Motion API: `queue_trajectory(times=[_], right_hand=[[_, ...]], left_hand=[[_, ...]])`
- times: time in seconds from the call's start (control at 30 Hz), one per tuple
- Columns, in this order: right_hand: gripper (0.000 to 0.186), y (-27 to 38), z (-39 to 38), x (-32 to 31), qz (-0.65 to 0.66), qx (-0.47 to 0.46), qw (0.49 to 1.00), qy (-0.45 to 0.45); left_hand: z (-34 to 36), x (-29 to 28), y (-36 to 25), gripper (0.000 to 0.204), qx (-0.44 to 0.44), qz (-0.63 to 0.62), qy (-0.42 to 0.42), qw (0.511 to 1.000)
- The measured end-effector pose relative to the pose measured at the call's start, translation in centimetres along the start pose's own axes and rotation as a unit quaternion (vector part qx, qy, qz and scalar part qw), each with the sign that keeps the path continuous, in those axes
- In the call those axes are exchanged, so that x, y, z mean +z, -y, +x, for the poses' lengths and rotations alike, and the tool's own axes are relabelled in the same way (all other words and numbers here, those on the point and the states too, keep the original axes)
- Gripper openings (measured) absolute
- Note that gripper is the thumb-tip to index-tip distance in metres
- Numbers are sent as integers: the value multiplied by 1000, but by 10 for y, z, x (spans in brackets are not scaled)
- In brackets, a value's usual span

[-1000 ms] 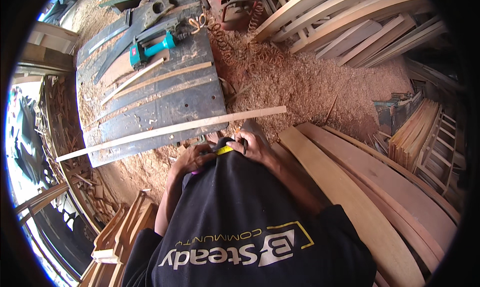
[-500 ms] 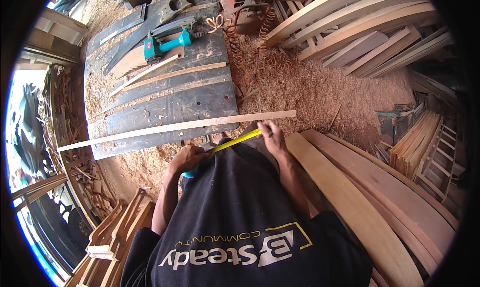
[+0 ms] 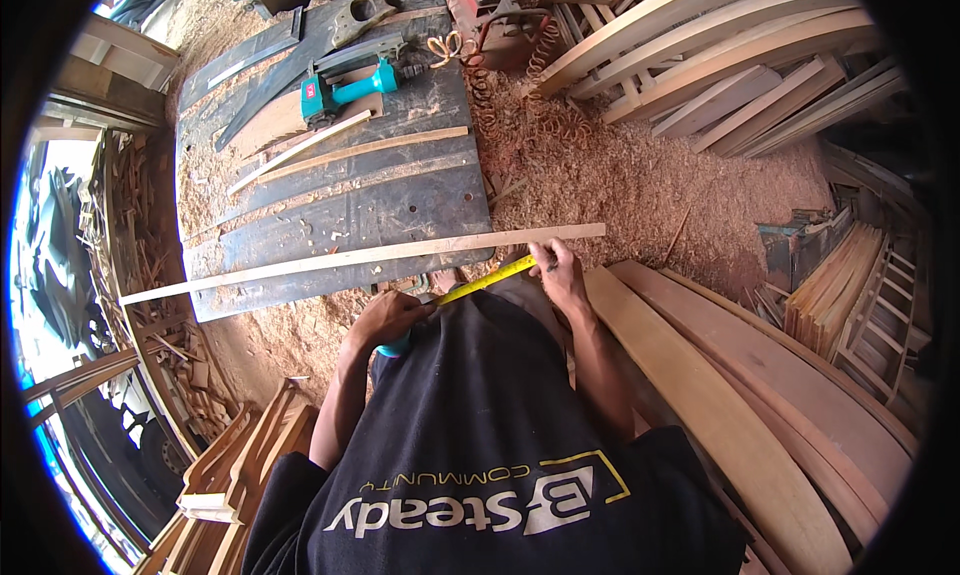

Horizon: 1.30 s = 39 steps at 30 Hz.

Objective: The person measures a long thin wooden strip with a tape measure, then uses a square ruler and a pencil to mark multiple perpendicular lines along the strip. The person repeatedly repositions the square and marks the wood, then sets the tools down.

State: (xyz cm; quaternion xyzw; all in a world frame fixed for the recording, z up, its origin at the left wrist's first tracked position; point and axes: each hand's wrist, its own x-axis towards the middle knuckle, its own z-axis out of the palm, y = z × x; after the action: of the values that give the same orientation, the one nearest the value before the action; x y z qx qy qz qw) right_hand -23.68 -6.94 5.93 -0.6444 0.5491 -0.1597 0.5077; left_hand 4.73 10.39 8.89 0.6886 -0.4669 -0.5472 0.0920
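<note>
A yellow tape measure blade (image 3: 487, 280) stretches between my two hands, just in front of my dark shirt. My left hand (image 3: 386, 321) is closed round the tape's case (image 3: 395, 348), of which only a teal part shows below the palm. The blade's far end is pinched in my right hand (image 3: 560, 275); a small dark thing shows by those fingers, too small to name. Just beyond the hands, a long thin wood strip (image 3: 360, 259) lies across the near edge of the dark worktable (image 3: 445, 203), its right end sticking out past the table.
On the table lie a teal nail gun (image 3: 345, 90) with a coiled air hose (image 3: 550, 50), a handsaw (image 3: 275, 80) and thin wood strips. Wide boards (image 3: 720, 405) lie to my right, shaped wooden pieces (image 3: 245, 455) at lower left. Shavings (image 3: 640, 190) cover the floor.
The view has shifted slightly, so the table and my hands appear a little further right. Both hands keep their hold on the tape measure, with about the same length of blade out.
</note>
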Motion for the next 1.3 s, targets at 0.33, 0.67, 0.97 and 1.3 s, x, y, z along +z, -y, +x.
queue_trajectory(times=[0.33,0.67,0.97,1.3], right_hand=[[34,26,-15,60,-136,-171,967,128],[33,36,-23,72,-79,-192,945,252],[36,24,-25,77,-62,-211,947,234],[36,8,-22,80,-85,-202,951,217]], left_hand=[[-1,9,-17,53,7,-6,-25,1000],[9,20,-19,42,20,7,-44,999],[14,26,-19,45,16,-43,-43,998],[18,30,-19,44,46,-61,-30,997]])
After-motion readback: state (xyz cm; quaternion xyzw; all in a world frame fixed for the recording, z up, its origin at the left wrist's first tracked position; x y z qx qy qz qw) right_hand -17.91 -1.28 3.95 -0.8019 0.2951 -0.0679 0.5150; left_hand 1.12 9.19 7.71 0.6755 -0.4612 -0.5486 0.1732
